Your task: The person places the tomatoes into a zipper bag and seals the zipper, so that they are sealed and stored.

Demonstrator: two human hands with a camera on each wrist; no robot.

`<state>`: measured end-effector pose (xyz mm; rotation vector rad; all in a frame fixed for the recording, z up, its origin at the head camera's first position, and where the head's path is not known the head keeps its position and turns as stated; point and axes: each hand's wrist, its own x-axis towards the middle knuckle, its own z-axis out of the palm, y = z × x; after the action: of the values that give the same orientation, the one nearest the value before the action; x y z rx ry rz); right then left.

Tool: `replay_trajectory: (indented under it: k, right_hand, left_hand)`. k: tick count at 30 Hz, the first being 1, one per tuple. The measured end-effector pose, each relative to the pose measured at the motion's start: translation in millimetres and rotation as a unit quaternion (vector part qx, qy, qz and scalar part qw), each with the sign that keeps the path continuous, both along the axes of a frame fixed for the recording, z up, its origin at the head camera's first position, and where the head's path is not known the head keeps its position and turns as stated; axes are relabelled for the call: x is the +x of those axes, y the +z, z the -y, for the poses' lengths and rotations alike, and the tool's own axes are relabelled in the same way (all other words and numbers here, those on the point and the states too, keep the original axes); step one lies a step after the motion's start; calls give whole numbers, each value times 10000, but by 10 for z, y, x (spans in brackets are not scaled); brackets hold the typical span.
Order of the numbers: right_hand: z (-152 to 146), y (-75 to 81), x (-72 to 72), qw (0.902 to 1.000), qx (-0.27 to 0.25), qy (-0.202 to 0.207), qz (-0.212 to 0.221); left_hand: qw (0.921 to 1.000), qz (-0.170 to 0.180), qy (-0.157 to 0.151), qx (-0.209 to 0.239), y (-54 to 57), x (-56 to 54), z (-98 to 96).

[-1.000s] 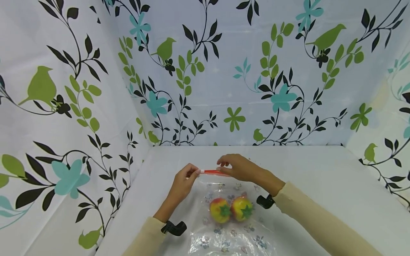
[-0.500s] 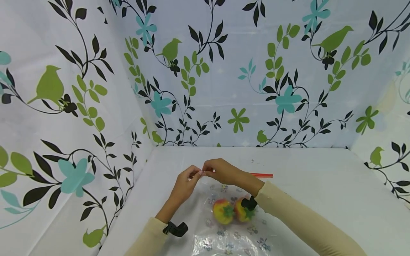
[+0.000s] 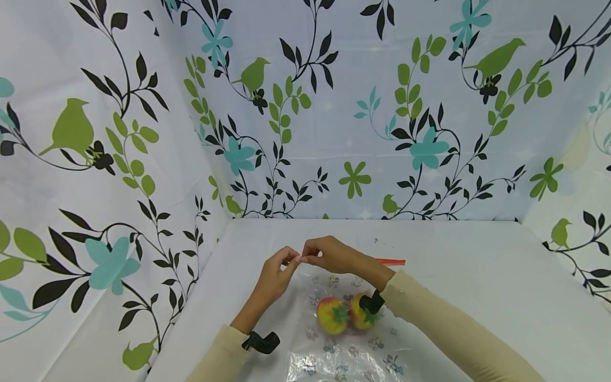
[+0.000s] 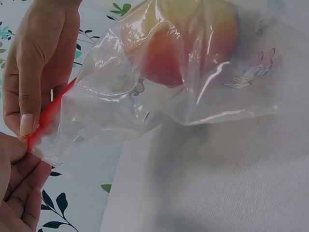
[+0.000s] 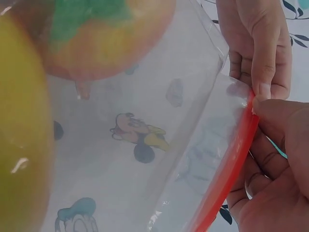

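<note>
A clear plastic zip bag [image 3: 324, 353] with small cartoon prints and a red zip strip [image 3: 392, 262] lies on the white table. Inside it are two round red-and-yellow fruits [image 3: 332, 315] with green leafy tops. The right-hand fruit [image 3: 359, 317] is partly covered by the right wrist camera. At the bag's upper left corner, my left hand [image 3: 276, 273] pinches the end of the strip. My right hand [image 3: 334, 255] pinches the same end, its fingertips touching the left ones. Both wrist views show the red strip [image 5: 236, 164] between the fingers. My right forearm hides the strip's middle in the head view.
The white table [image 3: 477, 286] extends on both sides of the bag. Behind and to the left hangs a white cloth [image 3: 305, 159] printed with leaves, birds and flowers. Black wrist cameras [image 3: 261, 342] are strapped to both wrists.
My right hand has moved left along the red strip to its left end, meeting the left hand. My left hand has kept its pinch there. Little differs over the last half second.
</note>
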<state>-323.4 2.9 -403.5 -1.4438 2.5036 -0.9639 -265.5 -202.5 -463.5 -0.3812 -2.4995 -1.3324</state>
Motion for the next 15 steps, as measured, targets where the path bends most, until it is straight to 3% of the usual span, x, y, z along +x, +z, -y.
replay_trajectory:
  k: [9,15]
  right_hand:
    - [-60,-2,-12,9997,155,-87,195]
    - [-214,-29,-49,9992,239,-130,288]
  left_hand:
    - [9997,-225,-56,-54,11,4,-26]
    - [9996,-270,74,-28,19,12,4]
